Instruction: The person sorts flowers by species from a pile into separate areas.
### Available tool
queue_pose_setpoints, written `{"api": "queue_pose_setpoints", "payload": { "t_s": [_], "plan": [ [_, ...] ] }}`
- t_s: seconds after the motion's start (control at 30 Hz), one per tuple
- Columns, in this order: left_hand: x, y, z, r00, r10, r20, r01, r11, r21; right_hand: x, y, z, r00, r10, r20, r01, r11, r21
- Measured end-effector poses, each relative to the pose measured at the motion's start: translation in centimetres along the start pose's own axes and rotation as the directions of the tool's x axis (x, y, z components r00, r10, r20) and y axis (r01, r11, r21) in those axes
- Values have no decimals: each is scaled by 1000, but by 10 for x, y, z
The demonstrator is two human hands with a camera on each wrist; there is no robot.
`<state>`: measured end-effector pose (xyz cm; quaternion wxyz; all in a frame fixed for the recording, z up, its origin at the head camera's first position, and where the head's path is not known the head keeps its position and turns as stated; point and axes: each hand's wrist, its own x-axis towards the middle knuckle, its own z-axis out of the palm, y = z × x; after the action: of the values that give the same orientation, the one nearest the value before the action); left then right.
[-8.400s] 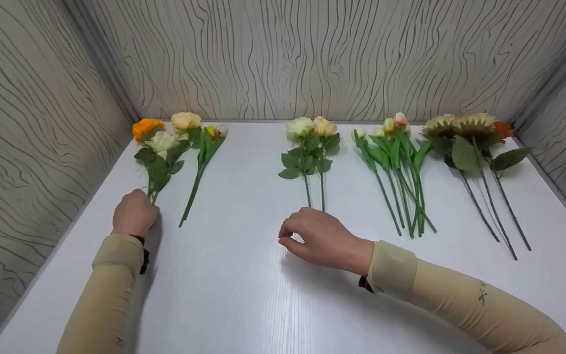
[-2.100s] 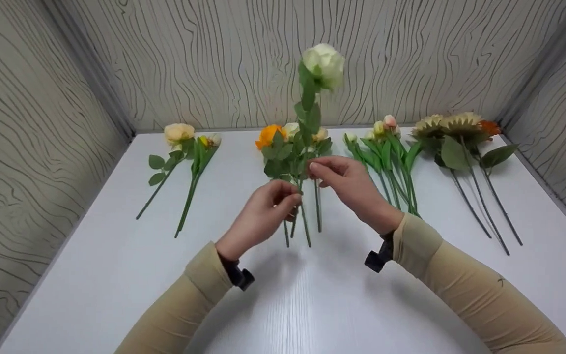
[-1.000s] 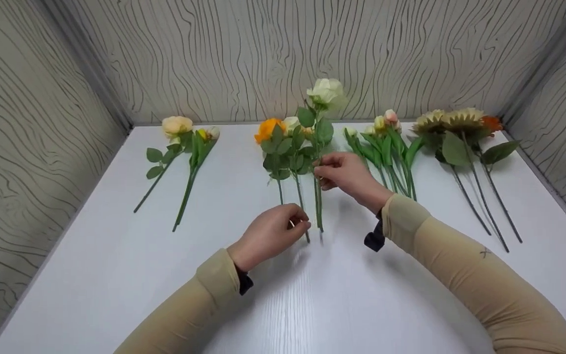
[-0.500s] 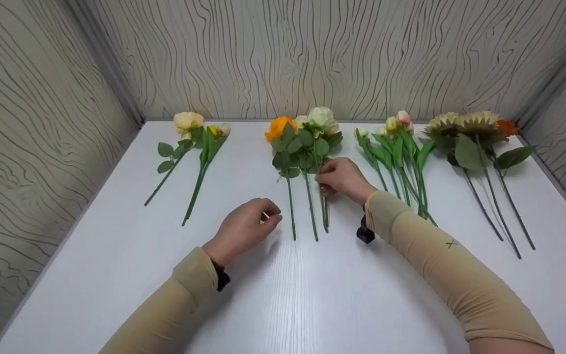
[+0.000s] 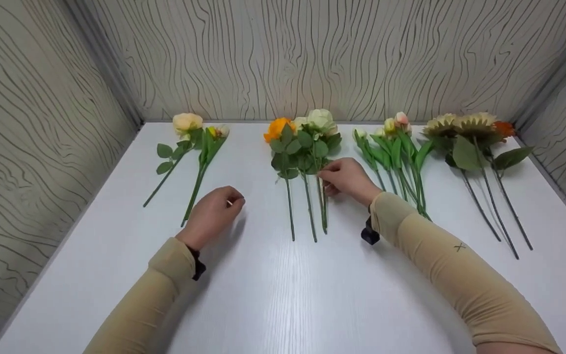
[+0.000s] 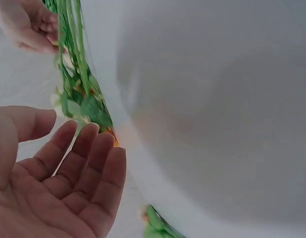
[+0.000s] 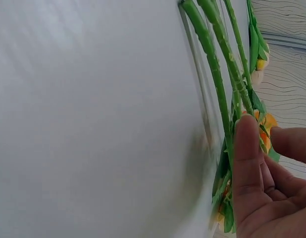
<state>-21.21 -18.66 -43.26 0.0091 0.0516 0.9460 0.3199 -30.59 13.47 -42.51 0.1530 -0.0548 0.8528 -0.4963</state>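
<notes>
My right hand (image 5: 344,179) is beside the stems of the middle group of roses, fingertips right at the white rose (image 5: 321,122). In the right wrist view, a gap shows between thumb and fingers, with green stems (image 7: 215,64) running past the fingertips. An orange flower (image 5: 278,129) lies at the left of this group, and paler blooms sit partly hidden behind the white one. Over the table, nearer the left flowers, my left hand (image 5: 214,214) holds nothing; its fingers are loosely bent in the left wrist view.
A peach rose (image 5: 187,123) and slim tulips (image 5: 204,152) lie on the left. Right of the roses are several tulips (image 5: 396,147), then large cream flowers (image 5: 477,125) with a dark orange one (image 5: 504,129). Patterned walls (image 5: 283,59) edge the white table (image 5: 263,295).
The orange flower and a white rose have moved from the left to the middle group. The white rose has come down onto the table. My left hand has drawn away leftward.
</notes>
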Motion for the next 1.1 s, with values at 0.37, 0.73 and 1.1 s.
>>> {"api": "queue_pose_setpoints", "payload": {
  "t_s": [0.37, 0.73, 1.1],
  "plan": [
    [5, -97, -55, 970, -56, -238, 117, 961, 251, -61, -16, -23, 975, -218, -40, 213, 973, -93],
    [3, -116, -65, 955, -119, -270, 204, 928, 311, -97, -17, -14, 950, -313, 7, 311, 937, -159],
    [3, -96, -84, 977, -214, -14, 213, 966, 148, -97, -12, -12, 956, -292, 14, 291, 946, -141]
  ]
}}
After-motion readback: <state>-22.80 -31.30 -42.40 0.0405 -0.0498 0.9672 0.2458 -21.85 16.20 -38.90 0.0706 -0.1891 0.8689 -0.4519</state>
